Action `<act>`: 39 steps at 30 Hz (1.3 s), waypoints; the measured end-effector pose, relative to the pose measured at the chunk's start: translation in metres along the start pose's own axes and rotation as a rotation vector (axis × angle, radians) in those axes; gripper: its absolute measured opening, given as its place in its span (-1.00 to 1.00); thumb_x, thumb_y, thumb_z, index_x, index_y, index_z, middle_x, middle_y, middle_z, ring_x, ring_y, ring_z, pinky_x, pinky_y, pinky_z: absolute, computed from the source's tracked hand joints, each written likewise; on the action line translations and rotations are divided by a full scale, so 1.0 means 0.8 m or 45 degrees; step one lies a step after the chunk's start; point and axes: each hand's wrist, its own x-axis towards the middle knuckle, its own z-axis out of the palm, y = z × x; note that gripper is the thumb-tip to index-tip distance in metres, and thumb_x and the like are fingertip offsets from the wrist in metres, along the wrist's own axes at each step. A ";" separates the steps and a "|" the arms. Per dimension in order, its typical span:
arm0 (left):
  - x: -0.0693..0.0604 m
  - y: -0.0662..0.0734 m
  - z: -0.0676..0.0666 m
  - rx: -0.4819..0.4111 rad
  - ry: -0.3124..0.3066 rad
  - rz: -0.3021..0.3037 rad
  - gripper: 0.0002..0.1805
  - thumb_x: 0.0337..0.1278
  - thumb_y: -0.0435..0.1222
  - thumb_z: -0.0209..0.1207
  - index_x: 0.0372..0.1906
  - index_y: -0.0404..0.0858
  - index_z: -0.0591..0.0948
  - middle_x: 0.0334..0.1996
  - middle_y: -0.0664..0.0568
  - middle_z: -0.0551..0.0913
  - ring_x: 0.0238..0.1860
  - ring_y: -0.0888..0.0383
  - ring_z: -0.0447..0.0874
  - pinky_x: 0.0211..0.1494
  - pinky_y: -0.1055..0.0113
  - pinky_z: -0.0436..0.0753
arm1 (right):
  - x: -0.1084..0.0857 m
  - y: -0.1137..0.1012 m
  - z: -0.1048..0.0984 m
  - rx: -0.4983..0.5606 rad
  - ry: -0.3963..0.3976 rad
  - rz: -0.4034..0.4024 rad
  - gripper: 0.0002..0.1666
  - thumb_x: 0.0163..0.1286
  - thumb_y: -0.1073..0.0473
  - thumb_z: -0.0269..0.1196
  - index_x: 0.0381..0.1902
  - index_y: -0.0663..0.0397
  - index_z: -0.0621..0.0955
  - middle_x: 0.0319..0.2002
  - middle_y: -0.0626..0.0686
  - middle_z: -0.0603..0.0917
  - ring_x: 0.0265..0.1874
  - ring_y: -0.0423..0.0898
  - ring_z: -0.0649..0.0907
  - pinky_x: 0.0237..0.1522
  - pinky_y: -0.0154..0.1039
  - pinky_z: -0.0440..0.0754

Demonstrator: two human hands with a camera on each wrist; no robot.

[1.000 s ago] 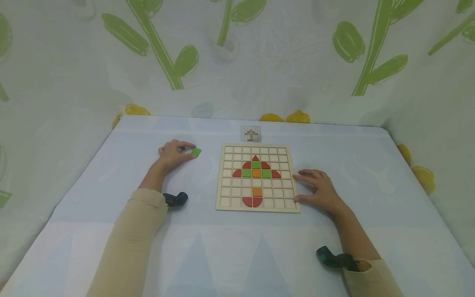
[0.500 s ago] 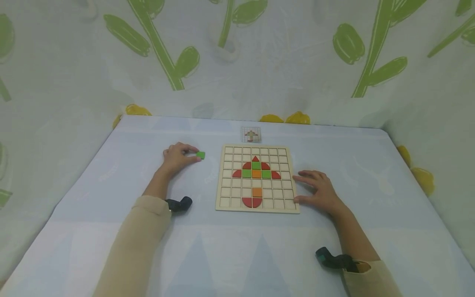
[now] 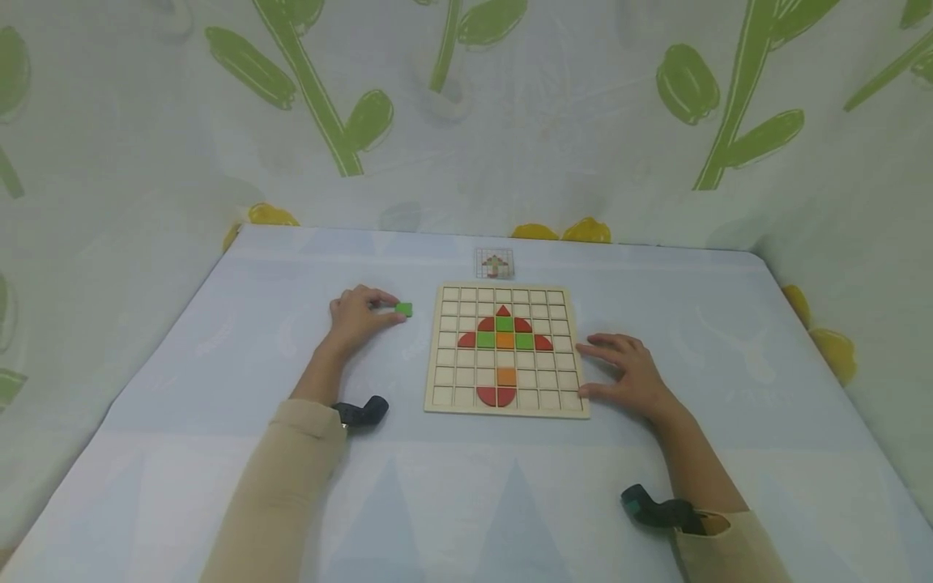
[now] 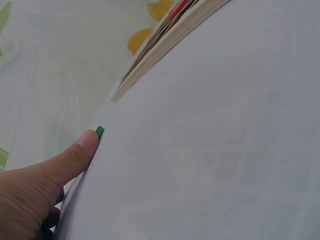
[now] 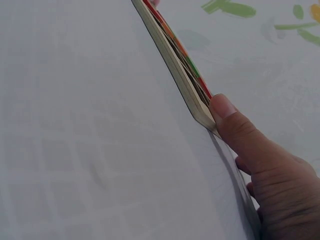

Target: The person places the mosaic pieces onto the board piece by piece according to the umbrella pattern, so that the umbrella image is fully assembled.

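Between thumb and fingers, my left hand [image 3: 358, 316] pinches a small green square tile [image 3: 404, 309], just left of the board. In the left wrist view the thumb covers most of the green tile [image 4: 100, 132]. The wooden grid board [image 3: 433, 380] lies flat on the table, bearing red, green and orange pieces. Among them are a red triangle [image 3: 503, 311] at the top, a lone orange square [image 3: 506, 376] lower down, and red rounded pieces [image 3: 496, 396] at the bottom. Thumb and fingers of my right hand [image 3: 627, 374] touch the board's right edge, spread apart.
A small clear-looking card [image 3: 494, 263] with a printed grid pattern lies behind the board. The pale cloth-covered table [image 3: 466, 494] meets a leaf-patterned curtain [image 3: 554, 121] at its back edge. Black wrist cameras [image 3: 364, 411] sit at both cuffs.
My left hand has moved right and slightly nearer, bringing the green tile closer to the board. My right hand stays at the board's edge, and the pieces on the board are unchanged.
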 end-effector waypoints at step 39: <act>-0.030 0.072 0.025 -0.125 -0.132 0.212 -0.58 -0.21 -0.05 0.45 -0.17 -0.13 0.71 -0.22 -0.02 0.54 -0.10 0.02 0.34 0.04 0.05 0.16 | 0.000 0.003 0.001 -0.010 0.015 -0.023 -0.22 -0.11 0.02 0.50 0.13 0.11 0.57 0.17 0.23 0.45 0.22 0.27 0.26 0.18 0.31 0.10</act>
